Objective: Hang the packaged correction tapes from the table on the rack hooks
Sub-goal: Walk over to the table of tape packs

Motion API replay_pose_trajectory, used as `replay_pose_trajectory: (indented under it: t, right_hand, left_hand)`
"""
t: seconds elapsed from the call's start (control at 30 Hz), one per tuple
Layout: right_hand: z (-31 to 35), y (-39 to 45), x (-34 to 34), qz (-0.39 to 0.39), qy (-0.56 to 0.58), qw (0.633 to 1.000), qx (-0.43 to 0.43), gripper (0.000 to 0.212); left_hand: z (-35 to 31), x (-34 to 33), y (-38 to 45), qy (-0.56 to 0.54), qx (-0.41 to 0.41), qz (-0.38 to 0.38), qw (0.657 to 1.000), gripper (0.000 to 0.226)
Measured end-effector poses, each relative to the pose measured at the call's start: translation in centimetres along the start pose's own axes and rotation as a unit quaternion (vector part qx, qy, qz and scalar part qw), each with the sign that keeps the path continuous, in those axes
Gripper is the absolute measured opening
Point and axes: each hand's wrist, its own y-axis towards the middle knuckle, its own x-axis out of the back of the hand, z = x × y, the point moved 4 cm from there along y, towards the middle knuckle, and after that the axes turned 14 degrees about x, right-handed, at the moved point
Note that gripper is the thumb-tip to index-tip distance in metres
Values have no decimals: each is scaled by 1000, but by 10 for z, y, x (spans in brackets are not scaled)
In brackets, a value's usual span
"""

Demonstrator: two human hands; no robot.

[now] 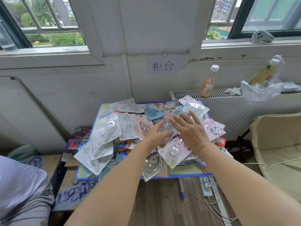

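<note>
We cannot tell whether our left grip pinches anything; our right grip lies flat, fingers straight, beside it. Beneath both, glossy white, pink and blue carded correction-tape packets heap the blue-rimmed bench, overlapping.

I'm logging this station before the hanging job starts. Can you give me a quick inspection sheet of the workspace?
Surface: small blue-edged table, almost wholly covered.
Job's things: packaged correction tapes heaped in overlapping layers; rack hooks not seen.
Clutter: drink bottle and plastic bag on the radiator; printed boxes beside the table.
Hands: left hand and right hand spread over the heap, fingers straight, gripping nothing.
Cables: power strip and loose cords on the floor under the table.
Surroundings: windows, paper sign on the wall.
</note>
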Motion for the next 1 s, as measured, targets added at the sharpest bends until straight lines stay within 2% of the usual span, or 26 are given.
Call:
replay_pose_trajectory:
  t: [0.1,0.23,0.3,0.4,0.47,0.57,0.7,0.83,1.0]
  right_hand:
    - [1,0,-9,40,13,998,-51,79]
    - [1,1,-18,50,49,994,-84,79]
    - [3,-2,-20,56,56,992,-100,76]
    - [8,-12,-28,86,129,969,-190,66]
    - [17,-19,-30,65,168,951,-251,58]
    - [32,-26,-40,101,210,924,-302,48]
    - [57,-36,-56,165,232,880,-380,65]
    - [76,-41,-65,162,247,837,-461,81]
    - [84,-38,-74,154,268,801,-512,85]
  left_hand:
    - [6,2,5,4,7,9,1000,80]
    - [8,-3,7,7,-1,11,1000,80]
    - [10,-4,8,80,0,-33,996,79]
    - [20,-2,11,268,30,-131,954,77]
    - [29,1,11,308,32,-170,935,77]
    - [40,10,9,298,31,-196,934,74]
    - [52,21,8,287,13,-222,932,66]
    - [63,24,8,268,18,-232,935,63]
    - [71,32,5,247,-6,-245,938,60]
